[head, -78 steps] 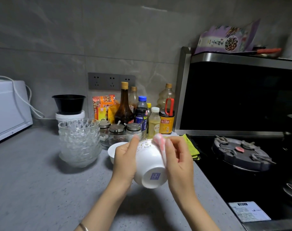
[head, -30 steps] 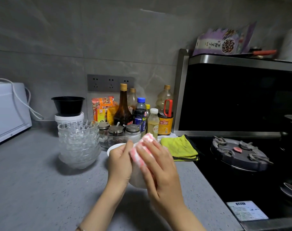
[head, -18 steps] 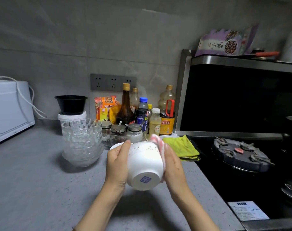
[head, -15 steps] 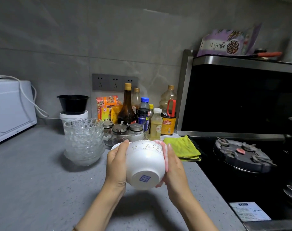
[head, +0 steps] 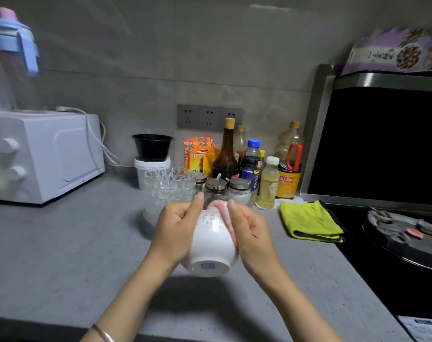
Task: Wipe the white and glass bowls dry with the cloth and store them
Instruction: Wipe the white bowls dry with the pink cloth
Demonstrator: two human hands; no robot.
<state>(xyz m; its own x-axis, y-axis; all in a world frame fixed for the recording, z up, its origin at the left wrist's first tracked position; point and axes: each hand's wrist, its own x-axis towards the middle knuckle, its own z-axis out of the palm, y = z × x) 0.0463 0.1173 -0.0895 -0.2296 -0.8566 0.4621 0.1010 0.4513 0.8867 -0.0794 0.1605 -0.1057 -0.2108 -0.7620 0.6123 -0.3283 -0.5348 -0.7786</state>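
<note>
cloth [head: 225, 218] has slid up to the rim of the white bowl [head: 210, 245], held mid-air w/ foot toward camera. l hand [head: 178, 230] grips its side, r hand [head: 253, 234] pinches cloth on it. risk: slick glaze slips, hits glass bowls [head: 169, 188] at 11 o'clock.

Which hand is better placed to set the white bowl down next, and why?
Left, probably: the left hand grips the white bowl by its side, while the right hand holds the pink cloth against the bowl's other side.
</note>
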